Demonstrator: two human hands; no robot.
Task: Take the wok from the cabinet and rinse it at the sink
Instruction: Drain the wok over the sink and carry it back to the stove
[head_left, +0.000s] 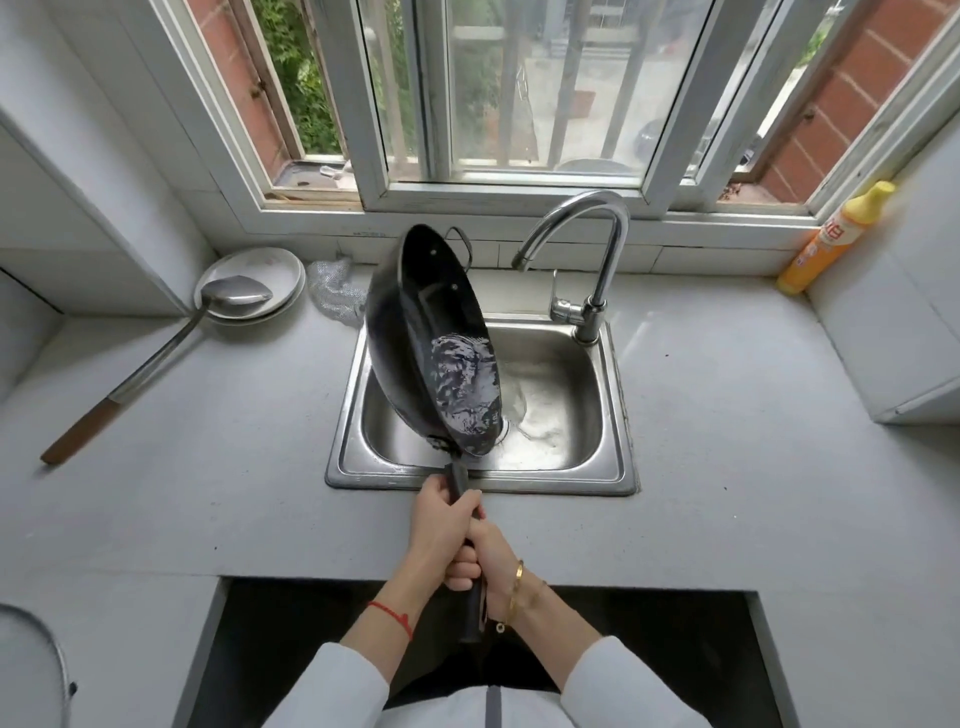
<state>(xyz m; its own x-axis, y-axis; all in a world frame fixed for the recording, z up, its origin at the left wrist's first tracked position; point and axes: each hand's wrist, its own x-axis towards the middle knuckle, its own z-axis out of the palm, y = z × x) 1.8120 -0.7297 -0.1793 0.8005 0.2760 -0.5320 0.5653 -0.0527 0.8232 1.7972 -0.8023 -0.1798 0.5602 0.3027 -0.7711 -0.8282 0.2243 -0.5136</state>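
The black wok (415, 317) is tilted steeply on its right edge over the steel sink (610, 415), and water pours out of its lower rim into the basin. Its long dark handle points toward me. My left hand (441, 525) grips the handle near the wok. Just behind it, my right hand (480, 558) grips the handle closer to its end. The chrome tap (597, 223) arches over the basin's back, to the right of the wok; no water stream from it is visible.
Two stacked white plates (270, 265) hold a steel ladle (156, 358) with a wooden grip, left of the sink. A steel scourer (332, 291) lies behind the wok. A yellow detergent bottle (831, 244) stands at the back right. An open cabinet gap (291, 634) lies below.
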